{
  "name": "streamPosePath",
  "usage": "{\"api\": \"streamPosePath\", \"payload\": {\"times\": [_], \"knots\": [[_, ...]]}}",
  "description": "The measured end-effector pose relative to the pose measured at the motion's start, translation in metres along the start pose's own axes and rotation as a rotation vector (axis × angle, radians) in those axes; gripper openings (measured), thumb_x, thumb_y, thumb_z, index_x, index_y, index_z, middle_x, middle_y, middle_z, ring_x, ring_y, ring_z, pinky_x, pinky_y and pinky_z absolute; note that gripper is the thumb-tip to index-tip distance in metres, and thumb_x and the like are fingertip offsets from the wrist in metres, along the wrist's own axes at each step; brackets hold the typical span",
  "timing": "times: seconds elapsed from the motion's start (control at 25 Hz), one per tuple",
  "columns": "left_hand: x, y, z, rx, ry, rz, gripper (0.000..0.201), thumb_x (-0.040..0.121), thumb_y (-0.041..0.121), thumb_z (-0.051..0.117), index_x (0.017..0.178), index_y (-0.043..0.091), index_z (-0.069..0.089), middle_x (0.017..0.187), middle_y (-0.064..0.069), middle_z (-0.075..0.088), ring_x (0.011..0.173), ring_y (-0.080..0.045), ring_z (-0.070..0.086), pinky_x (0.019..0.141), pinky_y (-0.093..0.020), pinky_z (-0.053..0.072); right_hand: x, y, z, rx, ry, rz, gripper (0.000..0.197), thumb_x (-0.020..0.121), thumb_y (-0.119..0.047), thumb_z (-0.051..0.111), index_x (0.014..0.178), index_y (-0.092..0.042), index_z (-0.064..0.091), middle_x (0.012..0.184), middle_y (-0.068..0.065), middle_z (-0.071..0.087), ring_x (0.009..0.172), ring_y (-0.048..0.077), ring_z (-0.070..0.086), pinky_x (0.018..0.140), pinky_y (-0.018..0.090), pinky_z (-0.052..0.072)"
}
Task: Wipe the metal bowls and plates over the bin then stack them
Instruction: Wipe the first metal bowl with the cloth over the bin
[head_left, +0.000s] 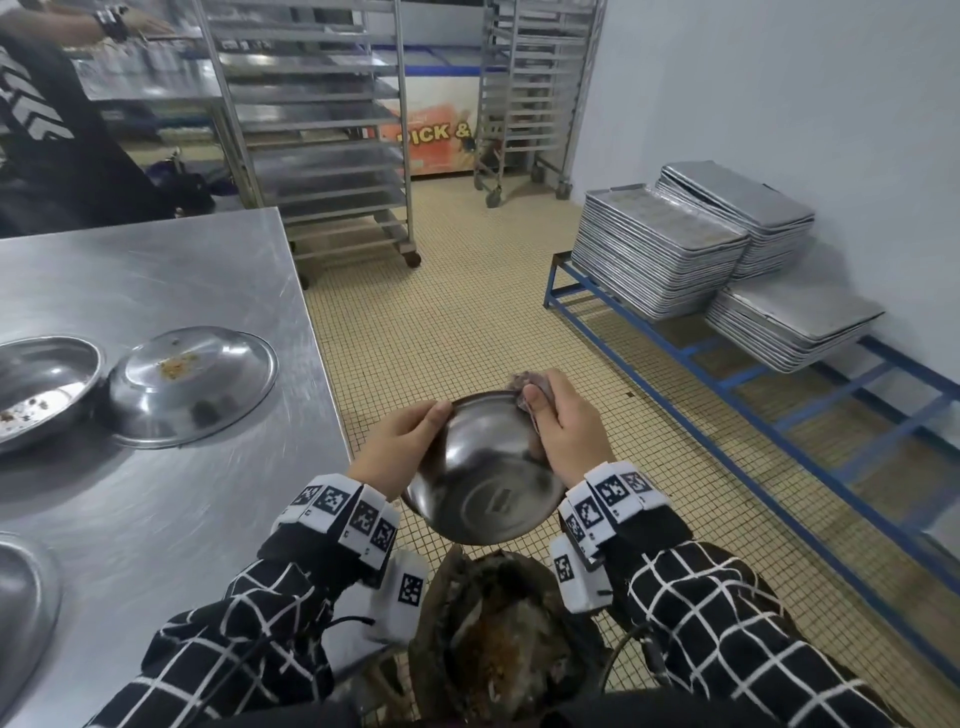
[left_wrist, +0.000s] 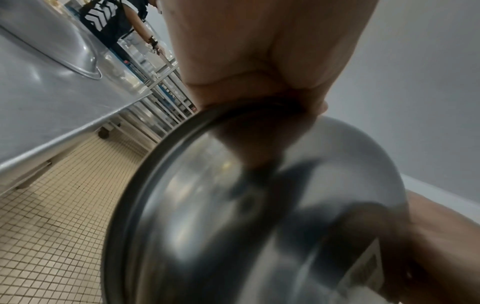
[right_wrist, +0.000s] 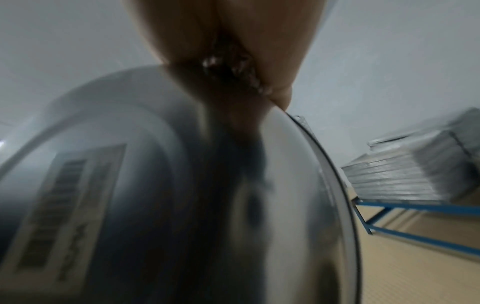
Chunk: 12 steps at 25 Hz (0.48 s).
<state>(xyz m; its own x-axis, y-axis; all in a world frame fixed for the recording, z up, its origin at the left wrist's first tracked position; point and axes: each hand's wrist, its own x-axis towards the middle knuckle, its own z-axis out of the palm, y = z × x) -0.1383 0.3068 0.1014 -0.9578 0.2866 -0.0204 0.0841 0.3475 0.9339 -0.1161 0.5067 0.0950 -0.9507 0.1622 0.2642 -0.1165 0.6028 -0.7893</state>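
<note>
A metal bowl (head_left: 483, 478) is held tilted, its underside toward me, above the bin (head_left: 498, 644) full of food waste. My left hand (head_left: 400, 441) grips the bowl's left rim (left_wrist: 161, 156). My right hand (head_left: 563, 421) holds a crumpled greyish cloth (head_left: 530, 387) against the bowl's upper right rim; the cloth (right_wrist: 228, 67) shows between the fingers. On the steel table (head_left: 171, 519) lie an upturned metal plate (head_left: 192, 384) with crumbs on it and a soiled bowl (head_left: 41, 389).
Another metal dish (head_left: 21, 603) sits at the table's near left edge. Stacks of baking trays (head_left: 670, 249) rest on a blue frame to the right. Wheeled tray racks (head_left: 322, 130) stand behind. A person (head_left: 47, 119) stands at the far left. The tiled floor lies between.
</note>
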Motion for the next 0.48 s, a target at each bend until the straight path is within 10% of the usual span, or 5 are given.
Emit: {"api": "streamPosePath", "payload": {"times": [0.32,0.48], "knots": [[0.001,0.018,0.006,-0.137,0.175,-0.028,0.023,0.099,0.032,0.045,0.086,0.029,0.064,0.086,0.006,0.069,0.085,-0.01,0.063,0.082,-0.028,0.049,-0.028,-0.028,0.041,-0.285,0.176,-0.392,0.037,0.099,-0.038,0.036,0.122,-0.016,0.054,0.127,0.002,0.053,0.12,0.019,0.046,0.102,0.036,0.042],[-0.003,0.022,0.004,-0.281,0.192,-0.058,0.027,0.099,0.035,0.046,0.081,0.025,0.065,0.066,0.009,0.07,0.064,-0.004,0.066,0.06,-0.017,0.05,-0.022,-0.024,0.035,-0.108,0.261,-0.132,0.049,0.098,-0.043,0.029,0.124,-0.01,0.055,0.126,0.004,0.05,0.118,0.019,0.049,0.098,0.032,0.045]]}}
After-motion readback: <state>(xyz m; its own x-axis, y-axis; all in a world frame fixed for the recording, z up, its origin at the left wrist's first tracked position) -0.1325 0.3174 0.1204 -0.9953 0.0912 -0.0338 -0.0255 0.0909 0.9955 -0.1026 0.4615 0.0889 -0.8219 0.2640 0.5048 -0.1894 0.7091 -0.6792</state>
